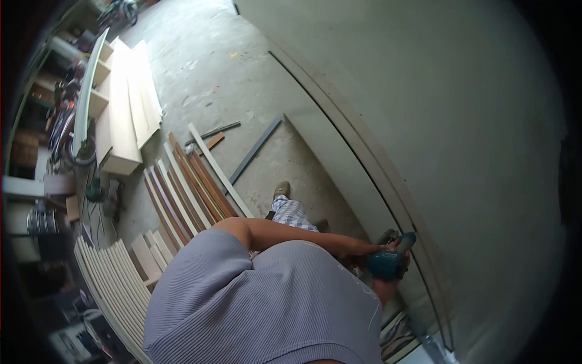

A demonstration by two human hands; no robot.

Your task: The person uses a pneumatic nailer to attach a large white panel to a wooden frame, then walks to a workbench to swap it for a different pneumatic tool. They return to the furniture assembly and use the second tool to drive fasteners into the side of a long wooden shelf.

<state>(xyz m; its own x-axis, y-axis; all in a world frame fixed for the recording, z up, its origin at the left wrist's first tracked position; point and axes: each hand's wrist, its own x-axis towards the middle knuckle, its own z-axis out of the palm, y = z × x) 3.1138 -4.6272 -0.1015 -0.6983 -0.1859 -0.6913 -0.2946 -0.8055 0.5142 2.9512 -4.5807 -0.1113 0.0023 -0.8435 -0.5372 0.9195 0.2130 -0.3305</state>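
Note:
My right hand (405, 266) is wrapped round a teal power drill (385, 265), close to the edge of a large pale panel (364, 200). My left arm reaches across to the same spot, and my left hand (371, 247) is right beside the drill. Its fingers are mostly hidden by the tool. Just above the left fingertips, a small dark metallic piece (388, 235) sits by the panel's edge; I cannot tell whether that hand holds it.
Brown and white strips (194, 188) lie on the concrete floor (200, 73) to the left, near a grey bar (257, 148). Farther left are a pale cabinet frame (118, 133) and stacked slatted boards (115, 273). A large greenish-grey surface (473, 151) fills the right. My shoe (282, 189) is beside the panel.

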